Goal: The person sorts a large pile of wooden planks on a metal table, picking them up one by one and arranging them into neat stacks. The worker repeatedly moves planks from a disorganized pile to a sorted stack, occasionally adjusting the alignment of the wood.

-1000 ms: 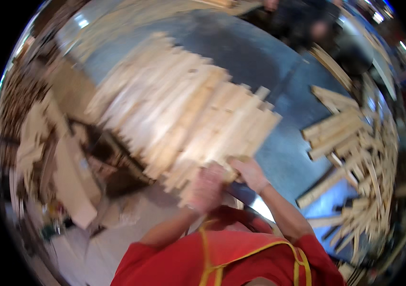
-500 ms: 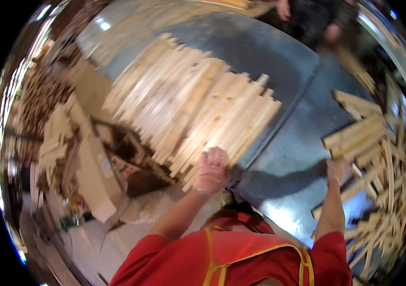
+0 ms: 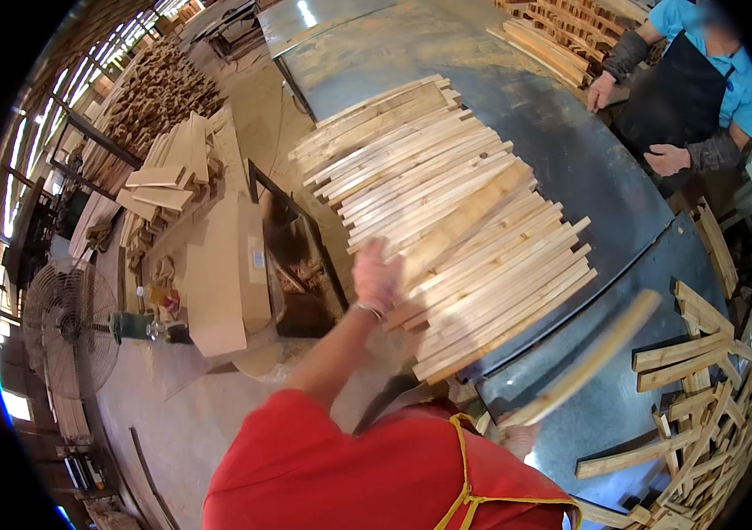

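A wide row of pale wooden slats point(image 3: 446, 212) lies side by side on a grey metal table point(image 3: 570, 168). My left hand point(image 3: 377, 276) rests on the near left edge of that row, fingers on a darker slat point(image 3: 460, 221) lying across the others. My right hand point(image 3: 517, 435) shows low by my red shirt and grips one end of a single long slat point(image 3: 592, 358), which points up and to the right, blurred.
A loose heap of slats point(image 3: 702, 389) fills the table's right end. A person in a blue shirt and dark apron point(image 3: 685, 88) stands at the far right. Stacked timber point(image 3: 164, 177), a cardboard box point(image 3: 226, 274) and a floor fan point(image 3: 71, 327) stand on the left.
My right hand has come back from the heap on the right holding a single slat. My left hand has shifted up along the row's edge. The camera has tilted up, showing the other person.
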Motion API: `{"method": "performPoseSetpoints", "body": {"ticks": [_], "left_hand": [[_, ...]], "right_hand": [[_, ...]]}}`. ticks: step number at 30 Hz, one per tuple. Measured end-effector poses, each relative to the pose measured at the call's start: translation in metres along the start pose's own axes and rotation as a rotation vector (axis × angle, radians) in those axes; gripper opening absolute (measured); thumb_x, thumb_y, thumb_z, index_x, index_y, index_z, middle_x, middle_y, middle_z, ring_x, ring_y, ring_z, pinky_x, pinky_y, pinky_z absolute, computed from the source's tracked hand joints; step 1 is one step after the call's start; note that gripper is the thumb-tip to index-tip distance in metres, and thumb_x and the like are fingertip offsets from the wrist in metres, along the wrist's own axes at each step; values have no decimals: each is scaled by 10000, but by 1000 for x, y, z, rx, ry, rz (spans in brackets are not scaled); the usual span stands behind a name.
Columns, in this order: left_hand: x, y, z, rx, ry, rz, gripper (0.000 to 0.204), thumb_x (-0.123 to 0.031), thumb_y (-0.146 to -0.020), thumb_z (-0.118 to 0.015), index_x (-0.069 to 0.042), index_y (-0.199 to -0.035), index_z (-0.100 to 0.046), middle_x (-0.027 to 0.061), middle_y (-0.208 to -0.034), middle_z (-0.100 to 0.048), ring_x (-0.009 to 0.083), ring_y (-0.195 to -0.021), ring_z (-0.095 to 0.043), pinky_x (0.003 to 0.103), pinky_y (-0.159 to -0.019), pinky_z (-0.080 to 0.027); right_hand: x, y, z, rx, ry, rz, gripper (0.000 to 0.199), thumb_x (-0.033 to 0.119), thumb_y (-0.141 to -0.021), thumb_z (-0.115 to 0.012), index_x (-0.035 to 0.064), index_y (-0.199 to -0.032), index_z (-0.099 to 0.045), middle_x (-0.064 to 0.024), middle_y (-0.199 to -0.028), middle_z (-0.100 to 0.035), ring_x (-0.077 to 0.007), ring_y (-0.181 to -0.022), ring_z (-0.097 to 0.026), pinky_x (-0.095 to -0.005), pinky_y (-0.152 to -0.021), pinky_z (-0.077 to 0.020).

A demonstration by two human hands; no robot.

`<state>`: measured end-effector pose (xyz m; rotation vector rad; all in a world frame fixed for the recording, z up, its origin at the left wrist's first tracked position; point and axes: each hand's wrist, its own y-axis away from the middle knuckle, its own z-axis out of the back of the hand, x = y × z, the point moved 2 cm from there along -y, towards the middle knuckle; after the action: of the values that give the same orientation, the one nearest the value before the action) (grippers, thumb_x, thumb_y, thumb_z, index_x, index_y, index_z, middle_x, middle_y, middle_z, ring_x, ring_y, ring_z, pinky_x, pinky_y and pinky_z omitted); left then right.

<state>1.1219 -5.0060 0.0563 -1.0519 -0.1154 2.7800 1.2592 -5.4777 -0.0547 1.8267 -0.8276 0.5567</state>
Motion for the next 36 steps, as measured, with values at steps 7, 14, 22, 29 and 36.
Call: {"method": "performPoseSetpoints", "body": {"ticks": [7,14,22,29,36], "left_hand": [[140,-197,3,167,788,730,496,-488,-958,-644,-24,-1114,-718,125,-1077,-733,317,-899,-655,460,-838,-505],[163,-233,17,234,1199,935,518,-703,-973,-622,-188,-992,-670,31,-778,-640,157,-560,-515,295,-456,-420],[76,-294,89,490,-117,16,364,-437,-937,-719,-73,-956,-716,159,-843,-754,302,-766,-733,447,-685,-561],[92,-296,98,400,9,-28,310,-294,-960,-685,-7,-1048,-763,186,-963,-773,273,-788,-697,429,-785,-553],[168,-228,27,32,869,775,436,-580,-957,-691,-144,-966,-693,61,-762,-636,228,-636,-615,432,-578,-494]], "right_hand": [[11,2,-102,244,156,-95,721,-9,-835,-635,143,-1501,-404,-138,-1181,-595,-311,-992,-652,-461,-882,-616],[57,38,-121,167,-134,-124,535,350,-992,-723,11,-1378,-573,-211,-1209,-692,-340,-997,-691,-441,-839,-625],[66,48,-170,91,-91,-17,456,385,-1048,-630,17,-1310,-569,-194,-1141,-708,-277,-902,-702,-434,-759,-614],[69,32,-189,144,-13,13,488,387,-1034,-653,-8,-1312,-583,-177,-1174,-686,-268,-934,-686,-379,-791,-599],[73,30,-157,148,-181,-68,516,350,-1011,-712,-4,-1346,-541,-190,-1144,-697,-259,-877,-698,-377,-707,-611]]}}
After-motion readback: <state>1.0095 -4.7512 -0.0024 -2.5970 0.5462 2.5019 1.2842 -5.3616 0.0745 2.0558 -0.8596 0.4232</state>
